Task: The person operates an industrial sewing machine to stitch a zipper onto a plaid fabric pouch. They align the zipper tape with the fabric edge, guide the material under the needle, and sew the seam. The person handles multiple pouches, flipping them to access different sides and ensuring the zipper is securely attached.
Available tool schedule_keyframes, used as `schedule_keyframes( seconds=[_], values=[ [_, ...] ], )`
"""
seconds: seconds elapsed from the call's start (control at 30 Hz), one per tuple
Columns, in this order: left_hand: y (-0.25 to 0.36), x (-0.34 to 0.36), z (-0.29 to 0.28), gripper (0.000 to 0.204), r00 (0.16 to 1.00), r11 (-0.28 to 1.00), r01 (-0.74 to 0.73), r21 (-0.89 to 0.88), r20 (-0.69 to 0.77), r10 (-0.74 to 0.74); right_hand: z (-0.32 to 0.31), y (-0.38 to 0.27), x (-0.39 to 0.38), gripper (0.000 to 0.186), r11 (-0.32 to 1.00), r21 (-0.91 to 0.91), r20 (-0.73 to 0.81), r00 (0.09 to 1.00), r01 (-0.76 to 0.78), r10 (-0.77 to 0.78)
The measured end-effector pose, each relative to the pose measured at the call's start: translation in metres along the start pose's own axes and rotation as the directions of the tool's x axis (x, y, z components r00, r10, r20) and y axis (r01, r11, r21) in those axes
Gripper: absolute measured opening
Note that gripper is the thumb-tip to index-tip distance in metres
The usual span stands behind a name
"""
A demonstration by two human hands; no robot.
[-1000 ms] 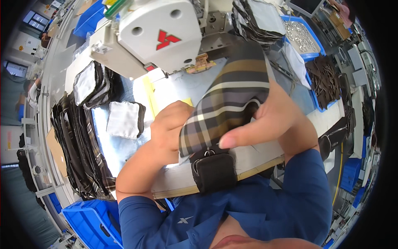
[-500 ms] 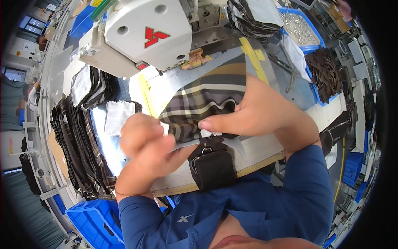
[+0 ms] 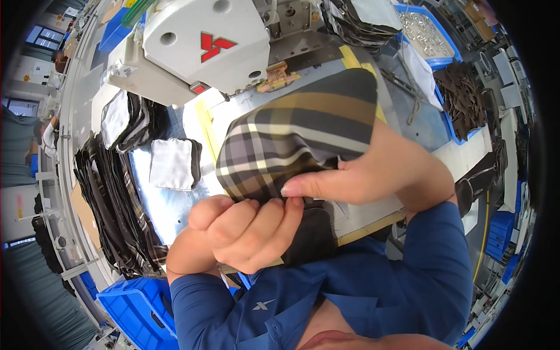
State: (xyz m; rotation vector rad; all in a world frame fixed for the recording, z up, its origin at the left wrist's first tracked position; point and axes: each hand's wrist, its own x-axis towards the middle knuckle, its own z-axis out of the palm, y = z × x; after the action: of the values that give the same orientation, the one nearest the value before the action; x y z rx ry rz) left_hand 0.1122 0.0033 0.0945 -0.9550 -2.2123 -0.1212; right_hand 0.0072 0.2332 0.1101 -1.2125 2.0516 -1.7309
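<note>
A striped plaid fabric piece [image 3: 297, 119] in grey, black, olive and cream lies in front of the white sewing machine [image 3: 198, 41]. My left hand [image 3: 245, 233] has its fingers curled on the lower edge of the fabric. My right hand [image 3: 356, 175] grips the fabric's right side, its thumb pressed on the lower part beside my left fingertips. Under my hands, at the bench's front edge, a small black pouch [image 3: 309, 239] is partly hidden. Yellow tape strips [image 3: 207, 122] are on the work plate around the fabric.
Stacks of dark cloth [image 3: 102, 198] and white-faced squares [image 3: 174, 163] are at the left; another stack [image 3: 364, 17] is at the back. At the right are a tray of metal pieces [image 3: 423, 35] and one of brown pieces [image 3: 458, 99]. A blue crate [image 3: 125, 306] is low left.
My left hand has moved down to the fabric's lower edge and curled over it. The fabric has shifted and been bunched, and more of the pouch is covered now.
</note>
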Motion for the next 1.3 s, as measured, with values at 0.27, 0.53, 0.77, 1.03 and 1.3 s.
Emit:
schedule_keyframes(
  seconds=[0.27,0.53,0.77,1.03,1.3],
  values=[
    [0.002,0.0,0.006,0.033,0.989,0.989,-0.148,0.018,-0.017,0.148,0.004,0.008,-0.003,0.039,0.977,-0.152,0.031,0.988,0.152,-0.149],
    [-0.005,0.003,0.015,0.023,0.951,0.967,-0.251,-0.048,-0.196,0.237,0.006,0.008,0.008,0.039,0.946,0.15,0.102,0.956,-0.288,0.275],
    [-0.021,0.015,0.013,0.018,0.972,0.931,-0.156,-0.331,-0.219,0.085,0.008,0.002,0.008,0.071,0.888,0.354,-0.018,0.947,-0.295,0.322],
    [-0.018,0.009,-0.004,0.021,0.989,0.942,-0.017,-0.336,-0.146,-0.034,-0.011,-0.014,0.002,0.055,0.971,-0.24,0.021,1.0,0.011,-0.006],
    [-0.019,0.011,-0.003,0.018,0.975,0.901,-0.151,-0.407,-0.209,0.069,-0.001,-0.015,0.006,0.03,0.573,-0.699,0.073,0.84,0.427,-0.537]
  ],
)
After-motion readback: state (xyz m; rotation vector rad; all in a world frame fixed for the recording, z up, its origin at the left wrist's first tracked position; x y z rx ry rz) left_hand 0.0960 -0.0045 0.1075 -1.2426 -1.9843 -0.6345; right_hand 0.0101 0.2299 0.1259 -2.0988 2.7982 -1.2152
